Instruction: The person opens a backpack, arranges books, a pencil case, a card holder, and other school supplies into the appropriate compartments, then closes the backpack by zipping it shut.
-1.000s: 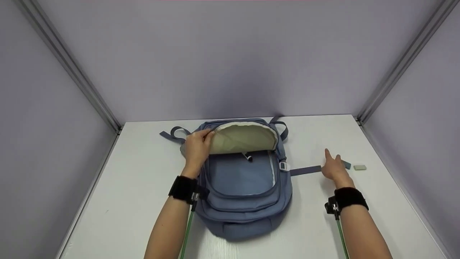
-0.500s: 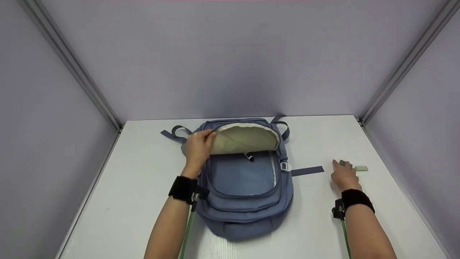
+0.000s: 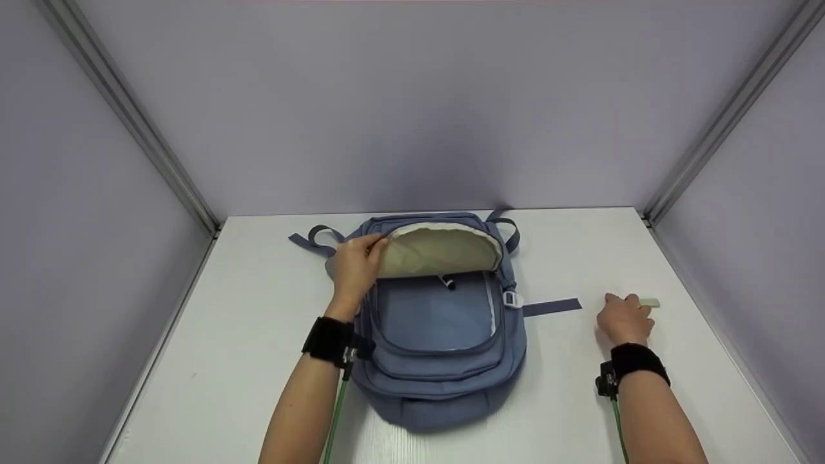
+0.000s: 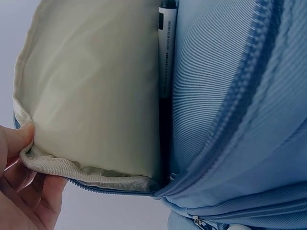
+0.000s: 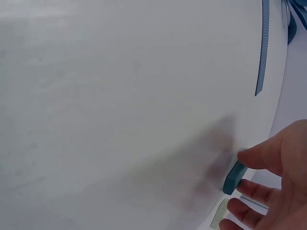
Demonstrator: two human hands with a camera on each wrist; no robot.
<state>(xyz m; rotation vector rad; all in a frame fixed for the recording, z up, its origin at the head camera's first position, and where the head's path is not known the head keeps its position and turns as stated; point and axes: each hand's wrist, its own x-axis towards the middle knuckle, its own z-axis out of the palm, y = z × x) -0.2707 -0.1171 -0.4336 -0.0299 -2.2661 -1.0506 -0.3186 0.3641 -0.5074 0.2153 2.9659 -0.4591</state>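
Observation:
A blue backpack [image 3: 445, 403] lies on the white table with its front pocket unzipped. My left hand [image 3: 354, 264] pinches the edge of the pocket flap [image 3: 438, 251] and holds it up, baring the cream lining. Inside the pocket is a white marker [image 4: 166, 52] with a black cap, partly hidden under the flap. On the right, my right hand [image 3: 624, 320] pinches a small teal eraser [image 5: 233, 179] between thumb and fingertip at the table surface; the hand hides it in the head view. A pale green eraser [image 3: 651, 302] lies right beside those fingers.
A loose dark blue strap [image 3: 552, 307] stretches from the backpack's white buckle [image 3: 512, 299] toward my right hand. More straps [image 3: 316, 240] stick out at the upper left. Grey panels [image 3: 412, 109] stand behind and at both sides of the table [image 3: 258, 361].
My right hand has moved right and slightly nearer, past the strap's end, and its fingers have closed on the teal eraser. The left hand keeps the flap raised in nearly the same place.

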